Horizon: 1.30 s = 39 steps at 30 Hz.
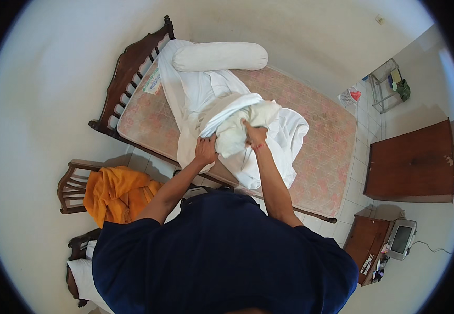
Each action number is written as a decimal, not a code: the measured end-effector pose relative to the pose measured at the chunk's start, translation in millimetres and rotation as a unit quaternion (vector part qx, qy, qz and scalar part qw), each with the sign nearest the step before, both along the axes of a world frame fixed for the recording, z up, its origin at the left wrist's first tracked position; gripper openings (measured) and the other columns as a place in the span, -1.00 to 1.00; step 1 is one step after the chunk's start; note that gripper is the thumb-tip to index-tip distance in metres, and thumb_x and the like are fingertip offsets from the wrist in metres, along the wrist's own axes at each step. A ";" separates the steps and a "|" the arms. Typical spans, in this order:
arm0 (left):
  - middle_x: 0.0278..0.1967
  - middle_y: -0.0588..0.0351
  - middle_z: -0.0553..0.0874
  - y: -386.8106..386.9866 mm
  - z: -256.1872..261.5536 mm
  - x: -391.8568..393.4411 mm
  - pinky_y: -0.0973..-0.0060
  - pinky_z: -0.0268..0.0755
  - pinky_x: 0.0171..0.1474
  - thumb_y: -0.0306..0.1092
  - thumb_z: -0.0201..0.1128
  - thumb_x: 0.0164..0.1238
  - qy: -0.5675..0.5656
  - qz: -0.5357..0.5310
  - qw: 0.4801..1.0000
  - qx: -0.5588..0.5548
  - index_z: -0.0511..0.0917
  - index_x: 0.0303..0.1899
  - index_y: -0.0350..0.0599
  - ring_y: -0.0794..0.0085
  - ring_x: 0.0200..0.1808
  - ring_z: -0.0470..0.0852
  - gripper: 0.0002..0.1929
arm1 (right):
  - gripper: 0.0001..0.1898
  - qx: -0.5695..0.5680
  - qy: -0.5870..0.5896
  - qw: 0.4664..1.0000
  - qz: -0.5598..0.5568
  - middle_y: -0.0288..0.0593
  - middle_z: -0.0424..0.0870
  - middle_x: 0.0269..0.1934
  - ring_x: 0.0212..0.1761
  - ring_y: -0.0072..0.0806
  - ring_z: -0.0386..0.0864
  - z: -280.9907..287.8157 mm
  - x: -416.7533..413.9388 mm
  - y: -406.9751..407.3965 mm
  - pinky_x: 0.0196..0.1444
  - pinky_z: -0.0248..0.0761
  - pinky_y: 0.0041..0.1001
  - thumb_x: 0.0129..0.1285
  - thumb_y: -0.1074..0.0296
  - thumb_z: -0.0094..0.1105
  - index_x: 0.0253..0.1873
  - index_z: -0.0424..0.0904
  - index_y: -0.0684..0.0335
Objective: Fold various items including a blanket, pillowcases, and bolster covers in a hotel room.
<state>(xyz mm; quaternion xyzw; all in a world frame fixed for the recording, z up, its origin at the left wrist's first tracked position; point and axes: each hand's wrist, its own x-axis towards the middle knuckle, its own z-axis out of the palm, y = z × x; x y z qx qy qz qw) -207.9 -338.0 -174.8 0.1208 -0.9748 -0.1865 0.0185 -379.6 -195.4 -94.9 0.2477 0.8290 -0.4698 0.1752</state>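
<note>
A cream pillow [231, 135] lies on a heap of white cloth in the middle of the bed. White fabric, apparently a pillowcase [227, 110], wraps its far left side. My left hand [206, 149] grips the edge of this fabric at the pillow's near left corner. On the pillow's right part, my right hand [256, 135] grasps it, thumb spread over the top. A crumpled white sheet [195, 94] stretches from the headboard side under the pillow, and more white cloth [285, 145] bunches to its right. How far the fabric covers the pillow is hidden by folds.
The floral mattress [325, 137] rests in a wooden bed with a dark headboard [132, 66]. A white bolster [221, 57] lies along the wall. An orange blanket [117, 192] drapes a wooden chair [72, 188] at left. A cabinet [411, 161] and small television [402, 239] stand right.
</note>
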 end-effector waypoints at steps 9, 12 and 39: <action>0.13 -0.24 0.63 47.4 30.5 -1.1 0.06 0.17 0.48 -0.25 0.42 0.12 0.127 -0.180 0.970 0.100 0.46 0.31 -0.28 -0.04 0.29 0.53 -0.32 | -0.18 -0.080 0.152 0.982 0.074 0.08 0.58 0.33 0.35 -0.19 0.55 -149.6 -54.3 76.1 0.37 0.42 -0.33 0.08 0.23 0.61 0.40 0.43 0.45; 0.25 -0.25 0.55 30.5 30.7 31.1 0.08 0.14 0.53 -0.34 0.35 0.21 0.185 -0.087 0.968 0.149 0.44 0.31 -0.32 -0.08 0.38 0.45 -0.39 | -0.52 -0.243 0.127 0.959 0.073 0.02 0.76 0.02 -0.06 -0.26 0.74 -58.5 -27.9 53.5 0.07 0.60 -0.33 0.17 0.44 0.48 0.16 0.61 0.56; 0.13 -0.14 0.69 -225.2 -12.5 -38.1 0.17 0.64 0.12 -0.02 -0.15 0.72 0.188 0.453 0.445 0.749 0.53 0.20 -0.34 0.07 0.07 0.72 -0.48 | -0.40 -0.301 0.160 0.940 0.036 0.02 0.67 0.15 0.10 -0.27 0.69 224.7 65.6 65.3 0.14 0.59 -0.34 0.28 0.38 0.42 0.36 0.42 0.43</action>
